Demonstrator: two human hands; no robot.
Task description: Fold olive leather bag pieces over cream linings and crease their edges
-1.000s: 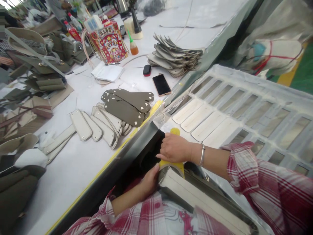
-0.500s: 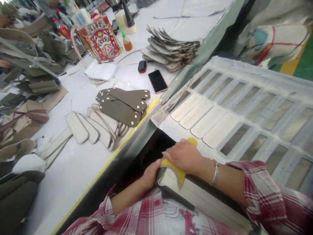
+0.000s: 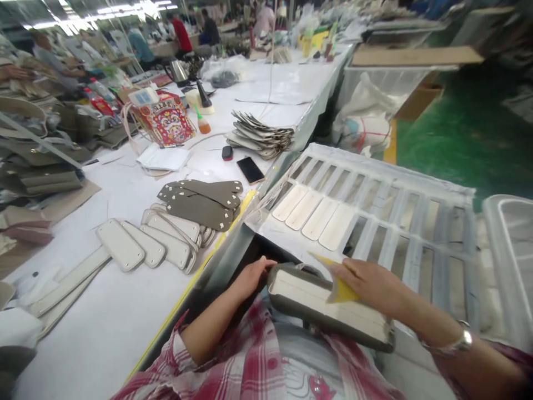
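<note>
A bag (image 3: 320, 300), dark olive along its edges with a cream gusset facing up, lies across my lap. My left hand (image 3: 250, 280) is closed at its left end, fingertips curled over the corner. In my right hand (image 3: 375, 282) is a thin, flexible yellow sheet (image 3: 343, 289), pinched between fingers and thumb. The sheet is bent and its lower edge touches the cream surface near the bag's middle. Part of a grey loop-like handle (image 3: 316, 271) shows behind the bag. The left fingertips are partly hidden.
Left on the white table (image 3: 95, 300) lie light grey strap pieces (image 3: 120, 244) and olive pieces (image 3: 200, 205). A phone (image 3: 250, 170) and stacked flaps (image 3: 260, 135) sit farther back. A slotted white rack (image 3: 375, 211) holding cream pieces (image 3: 310, 214) stands at right, beside a clear bin (image 3: 510, 250).
My right hand has moved right along the bag with the yellow sheet, away from my left hand. My left hand stays at the bag's end. The head view has tilted up.
</note>
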